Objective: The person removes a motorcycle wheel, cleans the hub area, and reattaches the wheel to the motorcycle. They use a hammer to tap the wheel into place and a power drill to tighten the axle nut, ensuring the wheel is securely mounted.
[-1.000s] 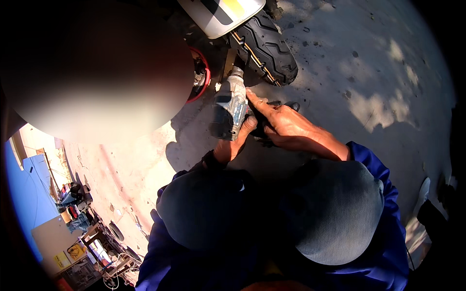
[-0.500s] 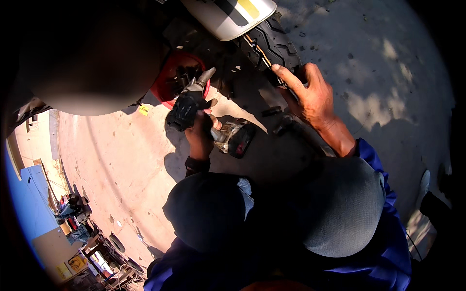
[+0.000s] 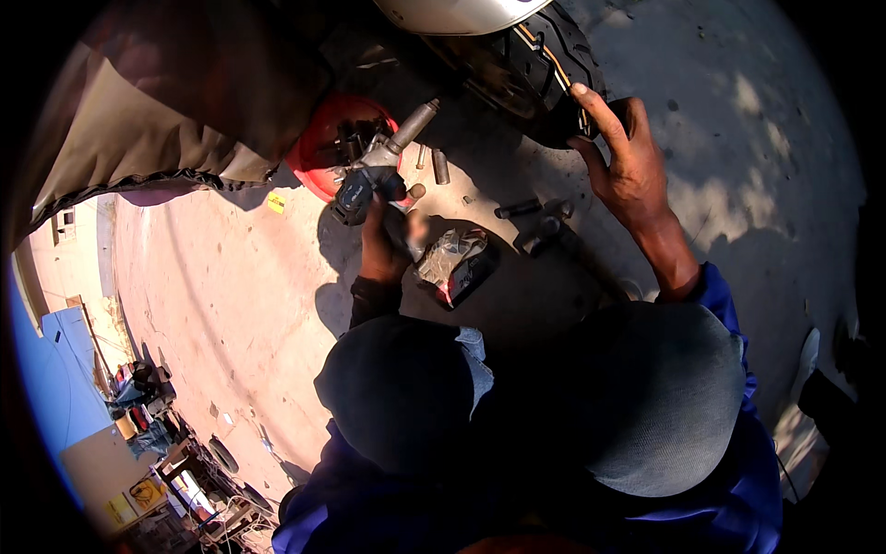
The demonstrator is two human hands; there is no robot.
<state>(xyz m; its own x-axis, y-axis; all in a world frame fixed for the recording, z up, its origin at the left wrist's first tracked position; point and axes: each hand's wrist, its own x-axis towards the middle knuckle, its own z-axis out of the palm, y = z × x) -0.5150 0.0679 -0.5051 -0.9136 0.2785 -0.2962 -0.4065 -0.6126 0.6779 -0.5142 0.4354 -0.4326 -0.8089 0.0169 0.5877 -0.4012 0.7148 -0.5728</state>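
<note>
My left hand (image 3: 380, 242) is closed round the grip of a cordless impact wrench (image 3: 355, 197). A long metal socket (image 3: 412, 126) on its nose points up and to the right, above a red bowl (image 3: 312, 127) of dark sockets. The tool's battery end (image 3: 466, 275) hangs lower right of the hand. At the upper right, my right hand (image 3: 637, 175) reaches to a black treaded tyre (image 3: 577, 51) with orange and white stripes. Its index finger and thumb are spread at the tyre's lower edge; the other fingers are partly hidden. Above the tyre sits a silver fender (image 3: 466, 16).
Loose sockets (image 3: 440, 167) lie right of the bowl. A dark hammer-like tool (image 3: 544, 226) lies in the shade before my knees. A brown padded cover (image 3: 157, 120) overhangs the upper left. Cluttered shelves (image 3: 198, 499) stand far off at lower left.
The wrench's nose has swung farther up and right. My right hand has moved right along with the tyre's place in view. Fender and tyre sit higher, and the loose sockets now show.
</note>
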